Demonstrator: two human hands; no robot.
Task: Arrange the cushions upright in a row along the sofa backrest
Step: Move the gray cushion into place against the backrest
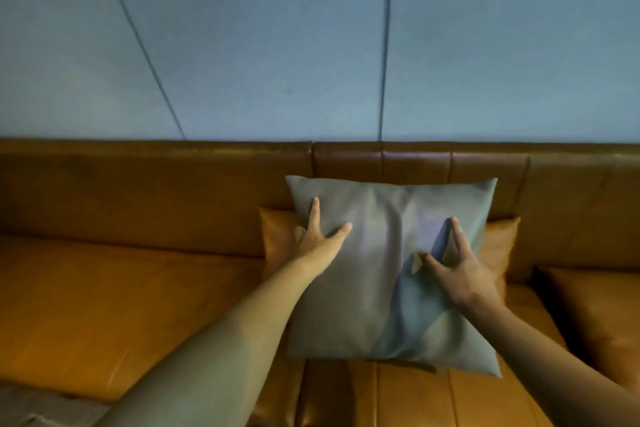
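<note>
Head view, the only one I have. I see no containers here; the sofa (pixel 138 305) itself carries everything, so I report it in their place. It is upholstered in orange-brown leather, with its backrest (pixel 156 191) running across the frame below a grey-blue panelled wall (pixel 242 45).

Count of cushions: three that I can make out. One grey cushion (pixel 381 270) stands leaning against the backrest, right of centre, its lower edge on the seat. One orange cushion (pixel 277 239) stands directly behind it, touching the backrest; only its two side edges show past the grey one. A further orange cushion (pixel 602 315) lies at the far right of the seat, apart from the other two; I cannot tell whether it is upright or flat.

Count of hands: two, both bare, both on the face of the grey cushion. My left hand (pixel 320 236) is spread wide, the fingers (pixel 314 210) pressed flat near the upper left corner, with the thumb pointing right. My right hand (pixel 460 267) sits on the right half, fingers splayed and pushed into the fabric, which is creased and folded beneath them. Neither hand closes around anything; both press with open palms. Both forearms reach in from the lower edge of the frame.
</note>
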